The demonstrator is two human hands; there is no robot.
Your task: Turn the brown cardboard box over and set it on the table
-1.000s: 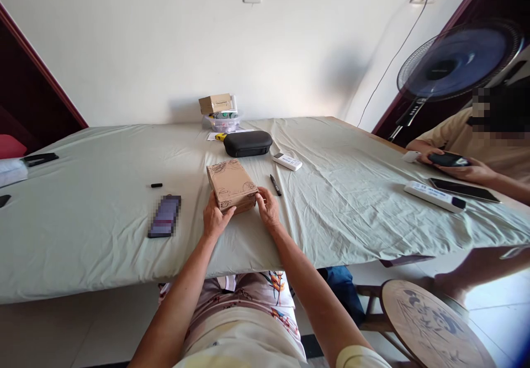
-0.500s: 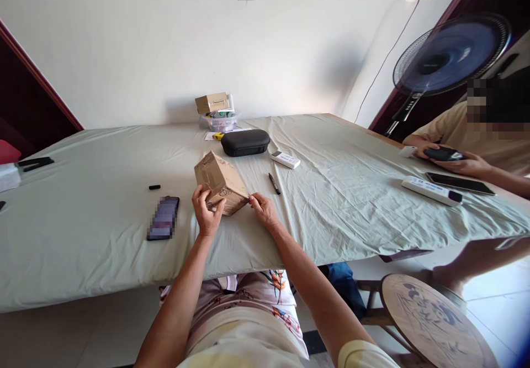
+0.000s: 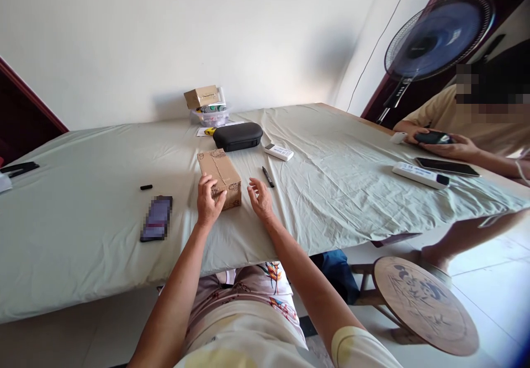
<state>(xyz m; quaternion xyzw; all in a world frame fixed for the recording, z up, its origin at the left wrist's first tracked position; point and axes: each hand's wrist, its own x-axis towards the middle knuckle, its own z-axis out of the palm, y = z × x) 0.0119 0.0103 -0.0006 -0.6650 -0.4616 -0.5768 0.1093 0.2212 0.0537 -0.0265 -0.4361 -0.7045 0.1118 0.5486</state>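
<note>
A brown cardboard box (image 3: 222, 172) with printed line drawings lies on the grey-green cloth of the table (image 3: 103, 219), its taped seam facing up. My left hand (image 3: 209, 201) grips its near left corner, fingers wrapped over the top edge. My right hand (image 3: 260, 199) hovers just right of the box with fingers spread, touching nothing. A black marker (image 3: 268, 176) lies beyond my right hand.
A phone (image 3: 156, 217) and a small black cap (image 3: 146, 187) lie to the left. Behind the box are a black case (image 3: 238, 135), a white remote (image 3: 279, 151) and a tub with a small box (image 3: 205, 105). At the right another person holds a phone (image 3: 433, 137). A round stool (image 3: 424, 304) stands beside me.
The box was tipped up and turned over, and now rests flat with its taped side up. My right hand has let go of it and opened; my left hand still holds it.
</note>
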